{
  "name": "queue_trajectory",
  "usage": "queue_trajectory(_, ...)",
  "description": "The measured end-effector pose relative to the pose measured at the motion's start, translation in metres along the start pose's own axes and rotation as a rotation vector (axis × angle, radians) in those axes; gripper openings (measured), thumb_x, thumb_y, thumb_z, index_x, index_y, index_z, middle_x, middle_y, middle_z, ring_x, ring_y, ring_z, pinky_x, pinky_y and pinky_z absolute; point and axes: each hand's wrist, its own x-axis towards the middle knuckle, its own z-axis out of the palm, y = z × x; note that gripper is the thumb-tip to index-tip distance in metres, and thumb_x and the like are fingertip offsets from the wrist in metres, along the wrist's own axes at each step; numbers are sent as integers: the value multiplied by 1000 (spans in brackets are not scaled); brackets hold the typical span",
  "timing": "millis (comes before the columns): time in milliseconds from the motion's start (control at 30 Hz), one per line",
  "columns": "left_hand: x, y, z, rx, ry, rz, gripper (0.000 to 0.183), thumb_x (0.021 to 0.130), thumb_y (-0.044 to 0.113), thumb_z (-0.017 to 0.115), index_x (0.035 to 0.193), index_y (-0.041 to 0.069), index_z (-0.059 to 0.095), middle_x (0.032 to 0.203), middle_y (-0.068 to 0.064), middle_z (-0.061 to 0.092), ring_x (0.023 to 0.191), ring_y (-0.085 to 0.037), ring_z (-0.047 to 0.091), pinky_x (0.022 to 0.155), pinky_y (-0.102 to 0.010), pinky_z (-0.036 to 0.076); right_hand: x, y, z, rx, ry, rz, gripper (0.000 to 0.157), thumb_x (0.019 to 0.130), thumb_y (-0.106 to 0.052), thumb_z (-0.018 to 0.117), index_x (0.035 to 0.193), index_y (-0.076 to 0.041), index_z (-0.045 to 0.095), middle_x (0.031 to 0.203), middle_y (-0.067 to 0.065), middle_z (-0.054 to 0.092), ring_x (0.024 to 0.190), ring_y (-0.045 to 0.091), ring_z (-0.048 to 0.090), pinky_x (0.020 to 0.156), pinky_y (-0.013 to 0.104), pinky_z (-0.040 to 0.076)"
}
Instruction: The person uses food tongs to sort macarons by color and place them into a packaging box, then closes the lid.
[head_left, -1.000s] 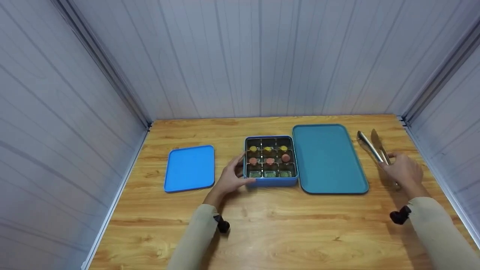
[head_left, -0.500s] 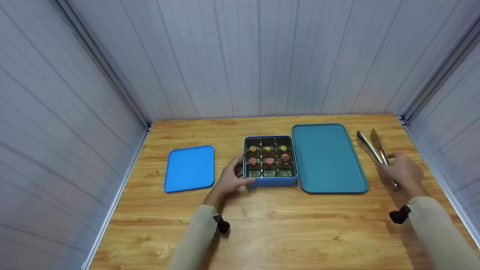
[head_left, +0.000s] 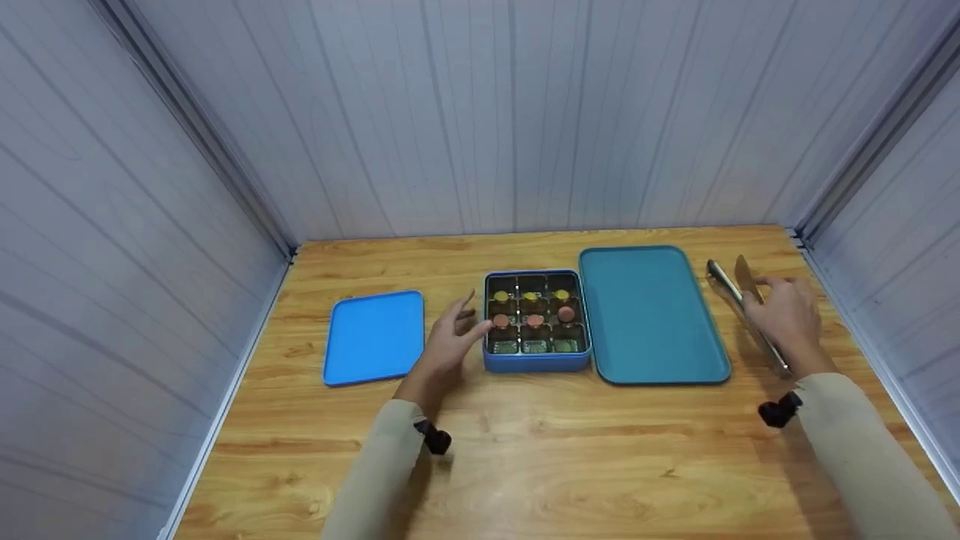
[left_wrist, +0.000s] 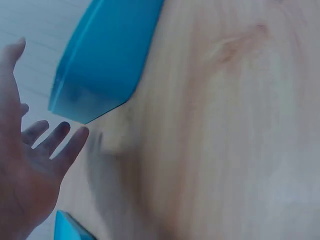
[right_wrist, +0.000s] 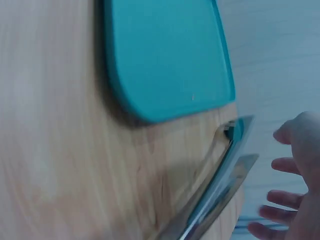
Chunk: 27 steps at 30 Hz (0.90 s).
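A blue divided box (head_left: 537,363) stands mid-table, with yellow pieces in its back row and pink pieces (head_left: 535,321) in the middle row. My left hand (head_left: 447,343) is just left of it, fingers spread. In the left wrist view a gap shows between those fingertips and the box wall (left_wrist: 100,55). Metal tongs (head_left: 765,346) lie at the right, their two arms spread toward the back. Over them is my right hand (head_left: 786,316); the right wrist view has its fingers loosely extended, apart from the tongs (right_wrist: 215,190) and holding nothing.
A teal tray (head_left: 652,315) lies against the right side of the box, between it and the tongs. Left of the left hand is a flat blue square lid-like plate (head_left: 373,337). Pale panel walls (head_left: 480,112) enclose the wooden table (head_left: 570,465) at the back and sides.
My left hand has let go of the box's near left corner and moved slightly left. My right hand has come off the tongs and shifted a little up and left in view.
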Motion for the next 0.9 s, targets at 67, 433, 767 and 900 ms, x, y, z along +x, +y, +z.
queue_trajectory(67, 0, 4, -6, -13, 31, -7, 81, 113, 35, 71, 179, 14, 31, 180, -28, 37, 165, -49, 44, 131, -67, 46, 3, -13, 4, 43, 13, -22, 51, 110, -23, 55, 150, 8, 64, 151, 45, 51, 139, 62, 49, 107, 80, 47)
queue_trajectory(433, -4, 8, -58, 109, 152, 28, 72, 113, 27, 71, 174, 6, 41, 178, -22, 46, 162, -45, 50, 129, -66, 49, 9, -87, 31, 93, -5, -150, 47, 103, -6, 58, 149, 0, 69, 146, 37, 65, 126, 55, 63, 93, 68, 55)
queue_trajectory(767, -19, 5, -111, 145, 216, -43, 70, 115, 29, 68, 174, 3, 40, 179, -23, 45, 165, -46, 46, 134, -66, 42, 1, -166, 68, 159, -63, -238, 46, 106, -13, 70, 150, -3, 70, 149, 30, 66, 138, 51, 63, 111, 71, 54)
queue_trajectory(900, -27, 4, -135, 147, 202, -99, 74, 116, 32, 65, 177, 3, 32, 182, -24, 38, 168, -48, 39, 137, -66, 36, -6, -202, 81, 189, -90, -260, 46, 106, -17, 74, 150, -5, 71, 148, 27, 68, 139, 48, 64, 114, 68, 55)
